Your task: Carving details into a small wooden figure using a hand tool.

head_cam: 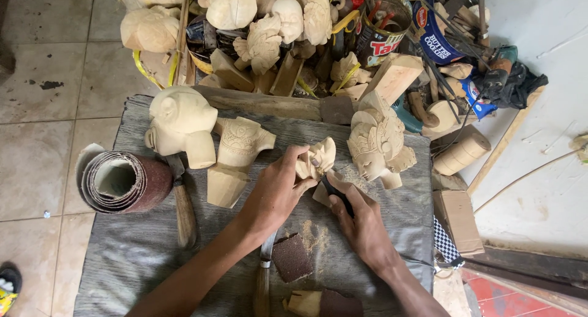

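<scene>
Carving of pale wood, small and flat with a leaf-like crest, sits between my two hands above the grey cloth of the counter. My left hand has its grip closed around the lower side of the piece, thumb on the front. My right hand has its grip closed on a dark-handled tool, and the tip of this tool touches the carving.

Nearest to me on the cloth I see a brown sanding piece, a small heap of wood dust just beside it, and a knife with wooden handle under my left forearm. The dust tells me some cutting or sanding is already done here; the carving shows shaped detail, but how much is left I cannot judge.

Further left lie a roll of sandpaper and a chisel. Beyond the hands stand a round bald head, a carved bust and a crowned face. Behind them is a pile of more rough carvings, with cans of tools.
</scene>
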